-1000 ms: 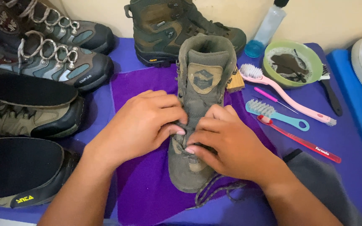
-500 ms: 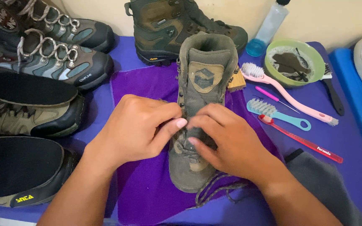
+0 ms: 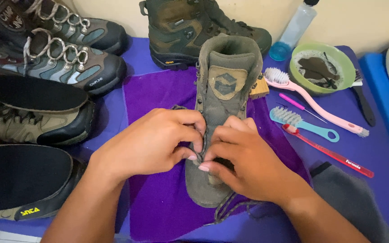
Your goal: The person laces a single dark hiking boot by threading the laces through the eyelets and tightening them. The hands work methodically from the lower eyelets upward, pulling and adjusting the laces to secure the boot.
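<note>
An olive-brown hiking boot [image 3: 223,81] stands toe toward me on a purple cloth [image 3: 158,198]. My left hand [image 3: 151,141] and my right hand [image 3: 246,159] meet over its lacing area, fingertips pinching the dark lace at the eyelets near the middle of the boot. The loose lace ends [image 3: 230,209] trail off the toe onto the cloth. My fingers hide the lower eyelets.
Several other boots and shoes line the left side [image 3: 50,63] and back [image 3: 181,27]. To the right lie a pink brush [image 3: 311,105], a blue brush [image 3: 302,123], a red toothbrush [image 3: 329,153], a green bowl [image 3: 323,67], a clear bottle [image 3: 293,29] and a grey cloth [image 3: 352,198].
Both hands have stayed on the boot's lacing, with the fingers shifting slightly as they work the lace. The boot has not moved.
</note>
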